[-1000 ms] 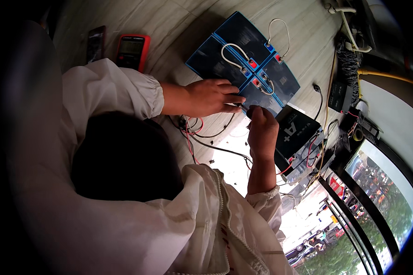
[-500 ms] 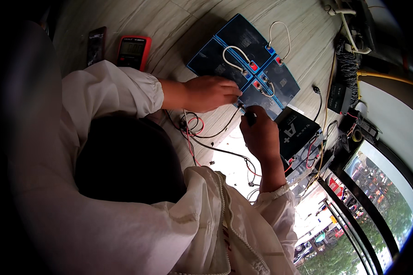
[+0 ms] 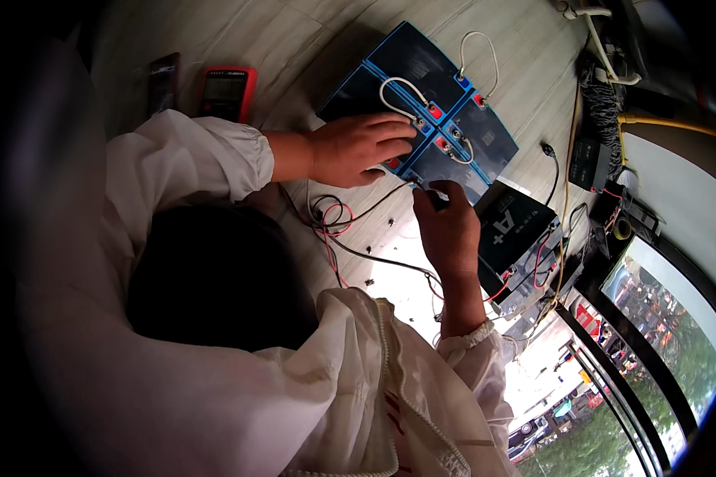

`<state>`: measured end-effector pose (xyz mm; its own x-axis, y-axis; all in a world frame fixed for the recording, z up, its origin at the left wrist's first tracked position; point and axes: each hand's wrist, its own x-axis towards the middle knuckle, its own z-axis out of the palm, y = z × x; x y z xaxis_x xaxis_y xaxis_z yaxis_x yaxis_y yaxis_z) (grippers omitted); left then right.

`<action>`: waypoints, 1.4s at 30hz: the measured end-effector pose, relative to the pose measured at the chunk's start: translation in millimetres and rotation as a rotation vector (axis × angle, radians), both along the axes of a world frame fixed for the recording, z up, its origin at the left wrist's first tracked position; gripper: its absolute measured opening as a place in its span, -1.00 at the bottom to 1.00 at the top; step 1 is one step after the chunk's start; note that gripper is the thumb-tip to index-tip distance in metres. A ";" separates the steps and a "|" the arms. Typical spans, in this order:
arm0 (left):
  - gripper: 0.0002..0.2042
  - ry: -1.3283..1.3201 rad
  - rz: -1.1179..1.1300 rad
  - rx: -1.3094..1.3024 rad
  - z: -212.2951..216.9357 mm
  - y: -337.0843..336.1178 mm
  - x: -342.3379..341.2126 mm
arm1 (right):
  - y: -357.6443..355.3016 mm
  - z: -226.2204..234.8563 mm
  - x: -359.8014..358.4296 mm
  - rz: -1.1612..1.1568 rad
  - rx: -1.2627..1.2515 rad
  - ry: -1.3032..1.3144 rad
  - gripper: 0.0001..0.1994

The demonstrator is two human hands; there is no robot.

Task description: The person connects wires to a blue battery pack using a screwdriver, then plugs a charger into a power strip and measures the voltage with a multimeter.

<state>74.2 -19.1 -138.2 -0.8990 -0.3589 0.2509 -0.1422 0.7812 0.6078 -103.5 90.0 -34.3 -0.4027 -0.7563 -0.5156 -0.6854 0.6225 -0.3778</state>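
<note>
The left hand (image 3: 356,148) lies flat on the near edge of the battery pack (image 3: 422,103), a group of dark blue blocks on the pale desk (image 3: 294,40). Its fingers are spread and pressing down; the grip is released and nothing is grasped. The right hand (image 3: 447,229) is just beside the pack's near corner, fingertips pinched together on the end of a black wire (image 3: 374,208). What exactly sits between the fingertips is too small to tell.

White jumper cables (image 3: 477,48) loop between the red terminals on top of the pack. A second black battery (image 3: 513,226) stands to the right, with red and black leads around it. A red multimeter (image 3: 227,91) rests far to the left.

I judge the pack as heavy and stiff, so it should stay in place under a flat palm. The wire is thin, soft and springy; it is best taken close to its end, by the insulation.
</note>
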 end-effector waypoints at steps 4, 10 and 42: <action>-0.83 -0.102 0.069 0.264 19.8 34.4 -8.2 | 0.4 6.8 -12.6 0.481 0.034 0.216 -0.73; -0.73 -0.497 0.146 0.847 -4.4 55.3 -24.0 | 0.4 -4.1 -15.2 0.381 -0.016 0.074 -0.77; -0.76 -0.471 0.264 1.365 4.2 49.2 -36.3 | 13.2 -28.7 15.9 -0.435 -0.299 -0.181 -0.74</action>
